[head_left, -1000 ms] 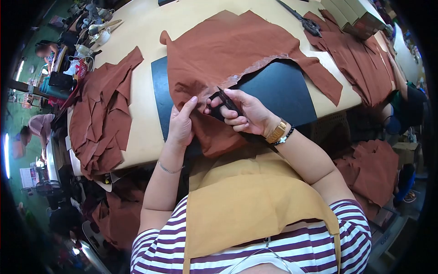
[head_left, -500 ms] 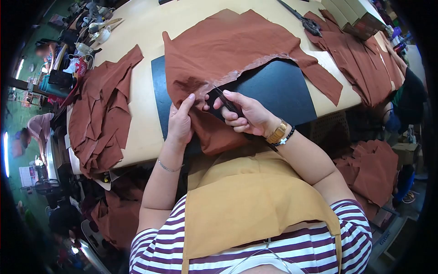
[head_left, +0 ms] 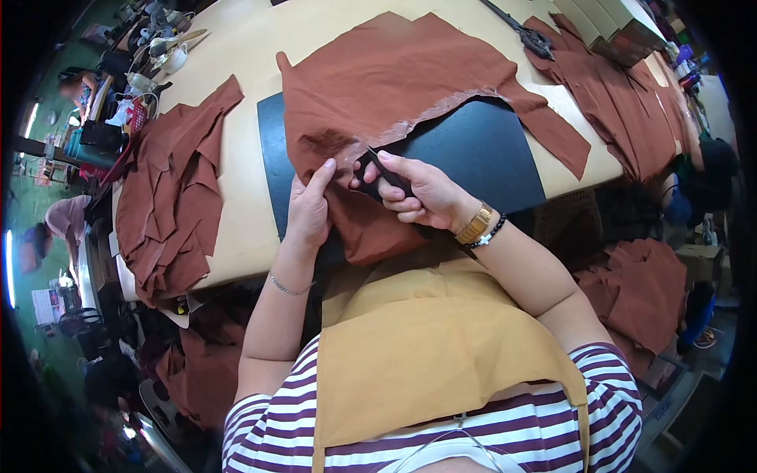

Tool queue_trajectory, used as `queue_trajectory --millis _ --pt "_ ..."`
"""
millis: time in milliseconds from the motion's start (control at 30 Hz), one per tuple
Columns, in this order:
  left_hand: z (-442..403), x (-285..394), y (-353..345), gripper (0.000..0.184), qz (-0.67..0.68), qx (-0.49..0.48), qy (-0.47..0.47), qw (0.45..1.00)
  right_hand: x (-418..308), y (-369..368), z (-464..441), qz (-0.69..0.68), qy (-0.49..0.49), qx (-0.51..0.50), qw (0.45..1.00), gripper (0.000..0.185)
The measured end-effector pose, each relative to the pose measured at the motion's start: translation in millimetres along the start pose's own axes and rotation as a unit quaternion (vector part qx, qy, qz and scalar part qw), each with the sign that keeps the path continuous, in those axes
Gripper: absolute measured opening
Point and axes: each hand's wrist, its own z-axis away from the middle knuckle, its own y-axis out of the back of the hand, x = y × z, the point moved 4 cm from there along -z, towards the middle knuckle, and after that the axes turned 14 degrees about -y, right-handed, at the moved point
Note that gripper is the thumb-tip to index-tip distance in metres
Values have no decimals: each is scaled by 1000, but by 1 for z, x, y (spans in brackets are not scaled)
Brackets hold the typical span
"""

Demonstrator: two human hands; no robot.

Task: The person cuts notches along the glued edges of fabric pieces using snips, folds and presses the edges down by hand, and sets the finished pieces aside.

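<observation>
A rust-brown fabric piece (head_left: 410, 67) with a pale, frayed-looking curved edge lies over a black board (head_left: 481, 158). My left hand (head_left: 311, 206) pinches the fabric near its lower left corner, thumb on top, and part of the cloth hangs down below the table's front edge. In my right hand (head_left: 426, 193) is a pair of small dark scissors (head_left: 377, 162), fingers wrapped around the handles. Their tip points up and left, against the pale edge beside my left hand. My right fingers partly hide the handles.
Stacks of cut brown fabric lie at the left (head_left: 177, 189) and right (head_left: 615, 102) of the table. Large dark shears (head_left: 524, 35) and a cardboard box (head_left: 615, 31) are at the back right. More brown cloth (head_left: 635, 292) is piled low on the right. Other people are at far left.
The scissors and my right fingers have shifted slightly against the fabric edge, and the grip looks more closed. My left hand keeps its pinch. The whole view has moved slightly.
</observation>
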Motion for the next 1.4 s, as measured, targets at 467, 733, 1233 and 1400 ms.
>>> queue_trajectory --millis 467,733,1233,1400 --pt "0 0 2 25 1 28 -10 1000 0 3 0 -57 -12 -23 998 35" --pt "13 12 6 30 -69 64 21 995 5 8 12 -32 6 -8 999 36" --pt "-46 61 -104 20 -560 -288 -342 697 -49 89 96 -56 166 188 966 46" --pt "-75 -39 -112 16 -606 -344 -357 622 -37 91 89 -104 139 152 973 41"
